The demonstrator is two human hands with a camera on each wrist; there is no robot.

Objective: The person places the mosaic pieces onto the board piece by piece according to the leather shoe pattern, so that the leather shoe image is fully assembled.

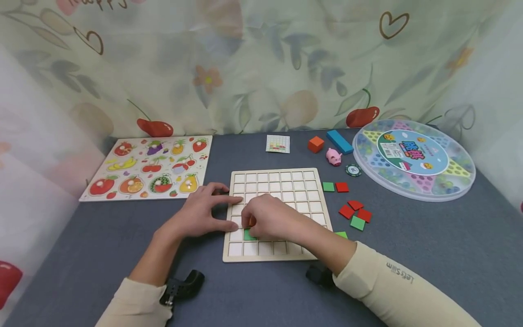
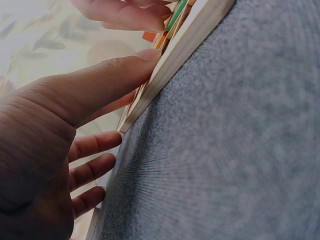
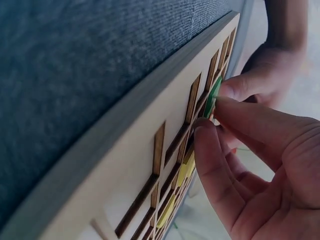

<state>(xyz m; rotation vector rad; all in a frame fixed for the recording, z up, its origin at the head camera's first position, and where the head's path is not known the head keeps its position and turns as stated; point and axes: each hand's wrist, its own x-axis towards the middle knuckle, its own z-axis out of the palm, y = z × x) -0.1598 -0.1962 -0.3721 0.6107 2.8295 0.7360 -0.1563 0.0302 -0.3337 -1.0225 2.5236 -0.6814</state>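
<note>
A wooden grid board [image 1: 269,258] with square white cells lies flat on the table. My left hand [image 1: 196,211] rests at its left edge, thumb and index fingertip spread on the frame; the left wrist view shows its other fingers loosely bent beside the board. Over the board's lower left part, my right hand [image 1: 271,218] pinches a green square tile [image 3: 213,96] between thumb and finger, at a cell. An orange tile [image 1: 252,221] shows just behind the green one, partly covered by the fingers. Yellow tiles [image 3: 166,212] sit in other cells, hidden in the head view beneath my right hand.
Several loose red tiles [image 1: 346,211] and green tiles [image 1: 357,223] lie right of the board. Behind them are a pink pig [image 1: 333,156], a poker chip [image 1: 353,170], an orange cube [image 1: 316,144], a blue block [image 1: 340,142] and a round game box [image 1: 425,186]. A fruit puzzle [image 1: 139,175] lies left.
</note>
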